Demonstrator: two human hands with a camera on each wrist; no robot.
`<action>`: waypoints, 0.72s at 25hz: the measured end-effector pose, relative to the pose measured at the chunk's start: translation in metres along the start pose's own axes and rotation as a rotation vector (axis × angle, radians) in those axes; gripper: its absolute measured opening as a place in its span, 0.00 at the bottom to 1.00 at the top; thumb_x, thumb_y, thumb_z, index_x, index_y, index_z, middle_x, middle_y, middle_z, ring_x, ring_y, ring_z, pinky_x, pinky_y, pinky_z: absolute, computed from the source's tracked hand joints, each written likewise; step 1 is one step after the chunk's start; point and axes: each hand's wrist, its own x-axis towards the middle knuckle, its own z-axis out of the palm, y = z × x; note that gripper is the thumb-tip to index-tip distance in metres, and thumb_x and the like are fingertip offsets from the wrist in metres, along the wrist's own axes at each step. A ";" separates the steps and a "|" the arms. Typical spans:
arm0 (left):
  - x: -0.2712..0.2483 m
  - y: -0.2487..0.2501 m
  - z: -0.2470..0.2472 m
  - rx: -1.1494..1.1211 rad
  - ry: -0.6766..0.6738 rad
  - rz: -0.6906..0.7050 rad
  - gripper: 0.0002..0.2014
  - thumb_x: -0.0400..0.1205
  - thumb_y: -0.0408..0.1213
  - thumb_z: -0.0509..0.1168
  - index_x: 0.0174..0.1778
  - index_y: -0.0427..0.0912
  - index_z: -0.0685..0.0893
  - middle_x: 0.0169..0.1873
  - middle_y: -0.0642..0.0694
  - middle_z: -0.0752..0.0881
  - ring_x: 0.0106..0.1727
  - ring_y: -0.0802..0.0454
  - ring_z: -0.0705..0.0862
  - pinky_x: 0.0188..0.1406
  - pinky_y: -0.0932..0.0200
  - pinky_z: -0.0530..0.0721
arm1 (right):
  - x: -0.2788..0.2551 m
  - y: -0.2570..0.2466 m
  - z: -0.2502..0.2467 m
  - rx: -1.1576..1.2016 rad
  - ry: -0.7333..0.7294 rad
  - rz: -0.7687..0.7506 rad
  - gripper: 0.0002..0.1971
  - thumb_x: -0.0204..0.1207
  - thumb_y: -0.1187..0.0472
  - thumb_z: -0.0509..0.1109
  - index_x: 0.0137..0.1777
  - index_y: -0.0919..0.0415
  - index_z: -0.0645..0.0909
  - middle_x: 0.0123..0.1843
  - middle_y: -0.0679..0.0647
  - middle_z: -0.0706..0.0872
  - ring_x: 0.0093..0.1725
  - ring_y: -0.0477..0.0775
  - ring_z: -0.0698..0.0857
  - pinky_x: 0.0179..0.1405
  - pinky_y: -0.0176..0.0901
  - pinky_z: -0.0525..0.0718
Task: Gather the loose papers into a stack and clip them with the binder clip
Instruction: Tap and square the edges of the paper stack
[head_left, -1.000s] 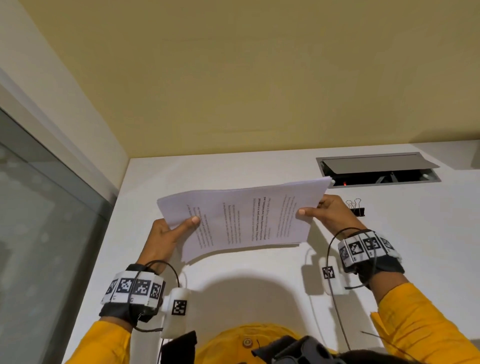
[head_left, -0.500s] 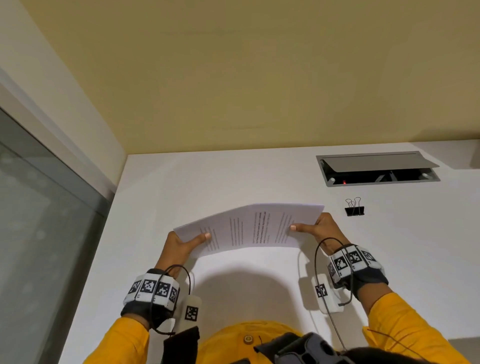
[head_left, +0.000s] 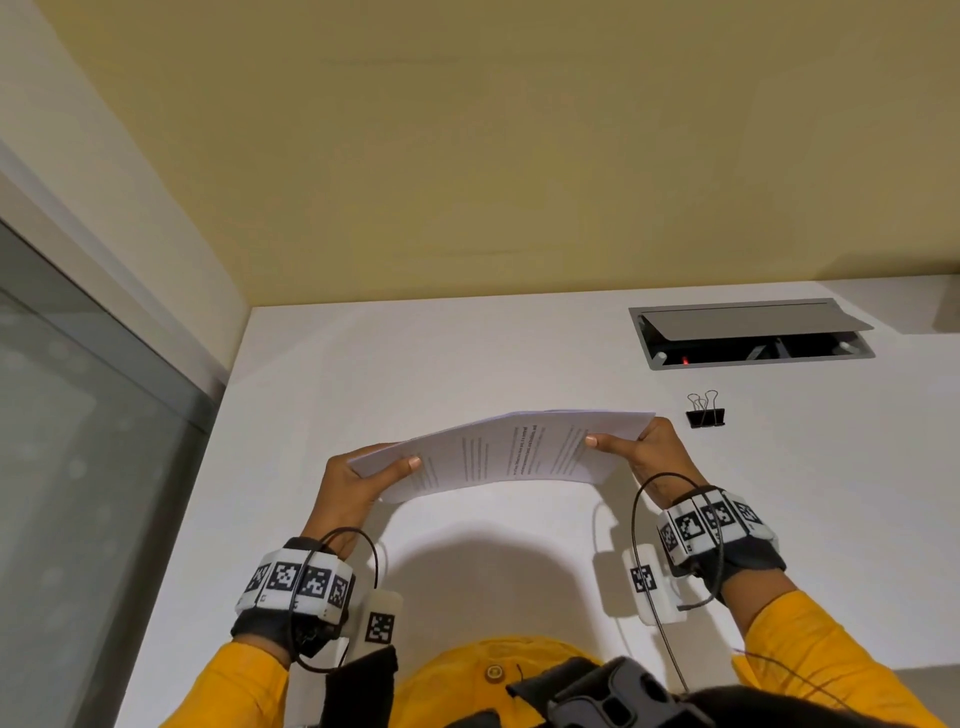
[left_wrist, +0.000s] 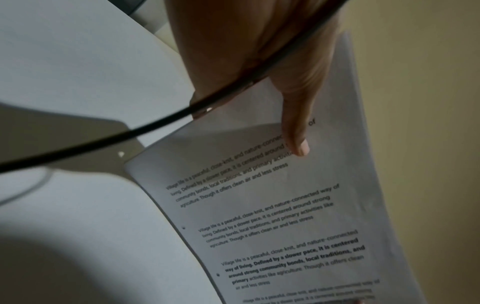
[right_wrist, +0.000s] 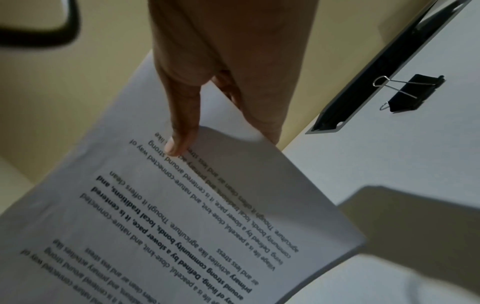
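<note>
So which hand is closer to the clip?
Right. The right hand grips the papers' end just beside the clip, not touching it. The left hand grips the far end.

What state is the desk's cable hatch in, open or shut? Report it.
Open. The grey lid of the cable hatch is tipped up, and the dark recess with a small red light shows beneath it.

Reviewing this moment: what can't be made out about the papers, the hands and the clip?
- Sheet count in the white printed paper stack: edges too thin, all views.
- Left hand fingers below the stack: hidden by paper, head and left wrist views.
- Right hand fingers: mostly hidden by paper.
- Whether the stack's lower edge touches the white desk: unclear.
- Black binder clip: absent from left wrist view.
</note>
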 end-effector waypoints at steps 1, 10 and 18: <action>0.000 0.002 0.000 -0.014 0.000 0.004 0.09 0.70 0.29 0.75 0.44 0.44 0.90 0.34 0.53 0.93 0.40 0.57 0.89 0.38 0.71 0.86 | 0.001 0.000 -0.002 0.002 -0.009 -0.003 0.33 0.33 0.44 0.87 0.40 0.59 0.89 0.40 0.53 0.93 0.50 0.63 0.88 0.58 0.56 0.84; 0.004 0.030 0.005 0.129 0.098 0.017 0.05 0.70 0.35 0.76 0.40 0.43 0.88 0.37 0.43 0.89 0.43 0.42 0.86 0.43 0.51 0.84 | -0.005 -0.031 -0.015 -0.138 -0.015 -0.100 0.27 0.48 0.57 0.86 0.51 0.54 0.87 0.44 0.54 0.92 0.52 0.55 0.89 0.52 0.35 0.87; -0.015 0.110 0.039 0.651 -0.006 0.622 0.14 0.77 0.26 0.67 0.46 0.48 0.92 0.43 0.59 0.88 0.44 0.63 0.84 0.82 0.46 0.47 | -0.015 -0.081 0.038 -0.818 -0.181 -0.353 0.15 0.66 0.61 0.78 0.53 0.56 0.88 0.48 0.47 0.91 0.47 0.39 0.85 0.52 0.28 0.76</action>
